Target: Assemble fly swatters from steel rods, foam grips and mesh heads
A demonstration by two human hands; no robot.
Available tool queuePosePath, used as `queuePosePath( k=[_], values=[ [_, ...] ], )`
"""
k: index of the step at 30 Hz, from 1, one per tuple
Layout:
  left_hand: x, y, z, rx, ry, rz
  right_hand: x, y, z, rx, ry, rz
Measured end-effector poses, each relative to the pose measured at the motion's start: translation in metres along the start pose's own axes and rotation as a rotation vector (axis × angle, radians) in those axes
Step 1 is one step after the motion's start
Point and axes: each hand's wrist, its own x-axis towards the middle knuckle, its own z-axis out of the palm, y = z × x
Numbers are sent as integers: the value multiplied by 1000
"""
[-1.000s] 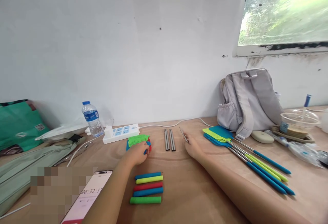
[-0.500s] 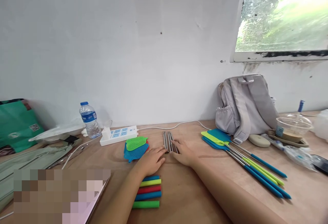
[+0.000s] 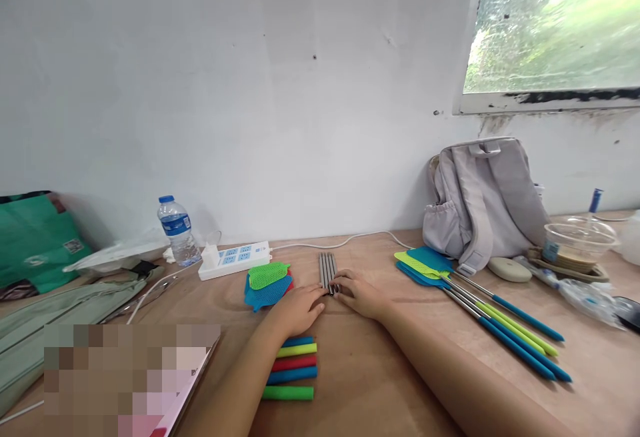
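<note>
A bundle of thin metal rods (image 3: 328,265) lies side by side on the wooden table, pointing toward the wall. My left hand (image 3: 300,309) rests at the bundle's near left end, its fingertips against the rods. From the right, my right hand (image 3: 361,295) has curled fingers pressed on them, so the bundle is held between both hands. Left of the rods sits a stack of mesh fly swatter heads, a green one (image 3: 269,276) over a blue one (image 3: 270,294), with red showing at the edge. Coloured handle tubes, among them a red one (image 3: 296,362) and a green one (image 3: 289,393), lie partly behind my left forearm.
Assembled fly swatters (image 3: 425,264) lie at the right before a grey backpack (image 3: 480,204). A power strip (image 3: 234,260) and a water bottle (image 3: 179,230) stand along the wall at left. A plastic cup (image 3: 580,244) is far right. A pixelated patch covers the lower left.
The metal rods, earlier slightly spread with a gap, now lie closer together. My right hand's fingers have curled more around them. The view has shifted slightly.
</note>
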Motion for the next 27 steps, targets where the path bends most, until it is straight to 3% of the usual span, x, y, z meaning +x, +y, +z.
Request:
queuePosePath(
  k=[10,16,22,25,27],
  values=[
    [-2,1,-3,-63,-31,-21,4,2,3,-51,24,33],
    [-3,3,-5,-85,-42,-51,-8,-19,-7,-125,59,34],
    [-4,3,-7,-95,-53,-92,-81,-33,-41,-385,66,-27],
    [-4,1,-6,-109,-50,-107,-130,-11,-79,-558,152,109],
    [-4,0,-5,-124,-40,-107,-159,13,-109,-691,303,292]
  ],
)
